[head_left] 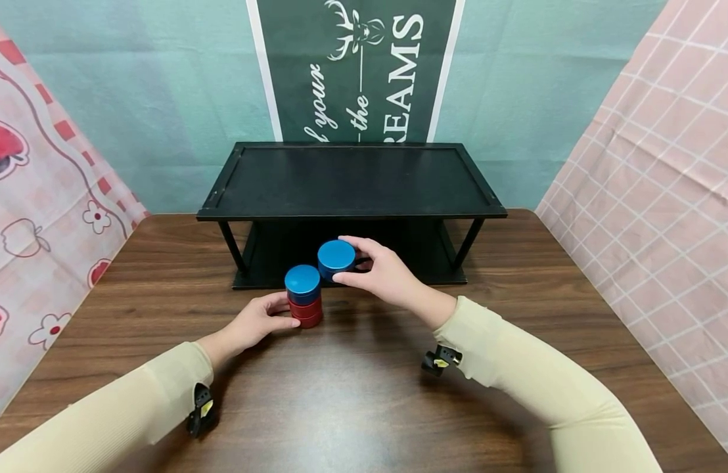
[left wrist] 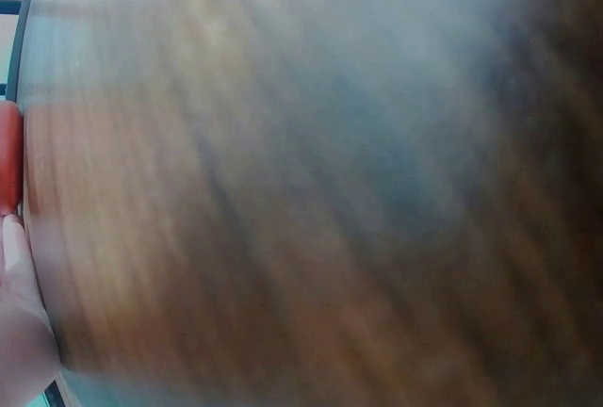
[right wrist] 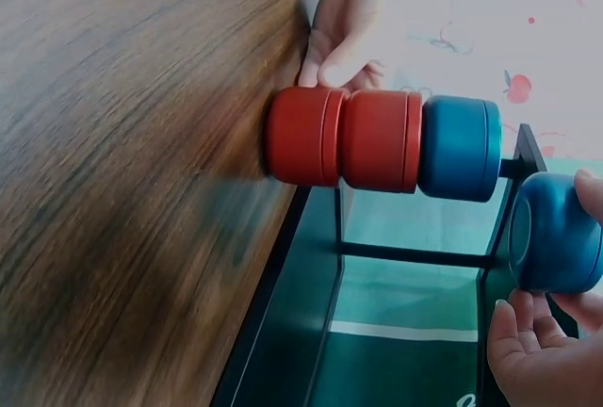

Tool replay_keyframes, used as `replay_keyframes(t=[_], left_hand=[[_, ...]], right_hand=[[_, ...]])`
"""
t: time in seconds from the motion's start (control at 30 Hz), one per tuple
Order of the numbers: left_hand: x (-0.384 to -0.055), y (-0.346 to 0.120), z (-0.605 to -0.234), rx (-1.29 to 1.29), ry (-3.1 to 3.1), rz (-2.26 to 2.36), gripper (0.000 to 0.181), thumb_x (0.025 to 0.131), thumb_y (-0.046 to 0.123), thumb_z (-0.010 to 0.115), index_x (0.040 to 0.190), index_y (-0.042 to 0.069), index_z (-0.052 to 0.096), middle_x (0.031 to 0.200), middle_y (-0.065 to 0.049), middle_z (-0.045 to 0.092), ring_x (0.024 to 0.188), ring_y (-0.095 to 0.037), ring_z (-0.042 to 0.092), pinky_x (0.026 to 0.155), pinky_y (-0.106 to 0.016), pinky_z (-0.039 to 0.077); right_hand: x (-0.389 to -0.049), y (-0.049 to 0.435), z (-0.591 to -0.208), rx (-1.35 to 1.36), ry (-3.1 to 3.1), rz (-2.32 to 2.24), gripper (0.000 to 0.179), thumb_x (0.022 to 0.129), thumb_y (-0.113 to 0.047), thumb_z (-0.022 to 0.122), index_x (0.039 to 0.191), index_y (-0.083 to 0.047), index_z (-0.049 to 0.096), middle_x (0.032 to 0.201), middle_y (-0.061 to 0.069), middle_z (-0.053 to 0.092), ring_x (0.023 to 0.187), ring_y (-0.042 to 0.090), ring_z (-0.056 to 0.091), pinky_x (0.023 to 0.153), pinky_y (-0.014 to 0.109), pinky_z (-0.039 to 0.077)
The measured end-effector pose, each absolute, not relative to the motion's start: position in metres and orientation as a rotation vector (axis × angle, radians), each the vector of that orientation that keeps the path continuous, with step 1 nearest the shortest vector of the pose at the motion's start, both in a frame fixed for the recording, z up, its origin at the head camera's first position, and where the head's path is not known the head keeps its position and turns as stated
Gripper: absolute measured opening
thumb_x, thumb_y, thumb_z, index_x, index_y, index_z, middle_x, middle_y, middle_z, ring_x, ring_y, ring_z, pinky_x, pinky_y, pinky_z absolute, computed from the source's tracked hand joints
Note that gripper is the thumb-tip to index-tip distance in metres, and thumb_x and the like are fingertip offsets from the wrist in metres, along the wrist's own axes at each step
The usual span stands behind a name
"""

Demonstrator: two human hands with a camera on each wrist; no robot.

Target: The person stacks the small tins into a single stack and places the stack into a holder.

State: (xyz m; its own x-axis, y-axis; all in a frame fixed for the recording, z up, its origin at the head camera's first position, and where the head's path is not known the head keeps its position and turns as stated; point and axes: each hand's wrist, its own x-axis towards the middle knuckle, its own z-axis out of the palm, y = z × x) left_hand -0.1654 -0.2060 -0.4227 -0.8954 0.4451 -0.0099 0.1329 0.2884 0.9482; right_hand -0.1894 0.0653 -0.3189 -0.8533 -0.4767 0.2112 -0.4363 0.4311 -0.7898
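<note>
A stack of small round lidded tins stands upright on the table: a lower red tin, a second red tin and a blue tin on top. My left hand holds the stack low at its left side, thumb in front and fingers behind the lower red tin. Another blue tin is in my right hand, pinched between thumb and fingers. It hangs in the air just right of the stack's top, level and slightly higher. The left wrist view catches only a red tin's edge and part of the hand.
A black two-tier rack stands behind the stack, its lower shelf close behind the tins. The wooden table spreads in front. Patterned cloths hang at left and right, and a green banner behind.
</note>
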Motion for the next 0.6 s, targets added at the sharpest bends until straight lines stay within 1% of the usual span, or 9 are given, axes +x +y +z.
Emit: replay_keyframes(t=[0.2, 0.43, 0.6], left_hand=[[-0.166, -0.205, -0.423, 0.514, 2.295, 1.645, 0.052, 0.085, 0.016, 0.069, 0.130, -0.002, 0.049, 0.127, -0.018, 0.055, 0.117, -0.032, 0.051, 0.100, -0.048, 0.037], [-0.165, -0.203, -0.422, 0.511, 2.273, 1.659, 0.053, 0.086, 0.016, 0.068, 0.131, -0.002, 0.048, 0.127, -0.019, 0.054, 0.117, -0.032, 0.051, 0.100, -0.049, 0.037], [-0.164, -0.204, -0.422, 0.524, 2.268, 1.662, 0.052, 0.086, 0.015, 0.068, 0.131, -0.002, 0.048, 0.127, -0.018, 0.055, 0.117, -0.032, 0.051, 0.100, -0.048, 0.037]], right_hand=[[-0.189, 0.055, -0.318, -0.857, 2.599, -1.423, 0.061, 0.081, -0.024, 0.074, 0.135, -0.014, 0.049, 0.120, 0.003, 0.056, 0.101, 0.017, 0.054, 0.087, 0.029, 0.049], [-0.188, 0.042, -0.320, -0.916, 2.591, -1.406, 0.061, 0.081, -0.025, 0.074, 0.136, -0.014, 0.049, 0.116, 0.002, 0.056, 0.101, 0.013, 0.054, 0.086, 0.026, 0.048], [-0.188, 0.034, -0.321, -0.915, 2.587, -1.395, 0.061, 0.081, -0.025, 0.074, 0.136, -0.014, 0.049, 0.116, 0.002, 0.056, 0.101, 0.013, 0.054, 0.086, 0.026, 0.049]])
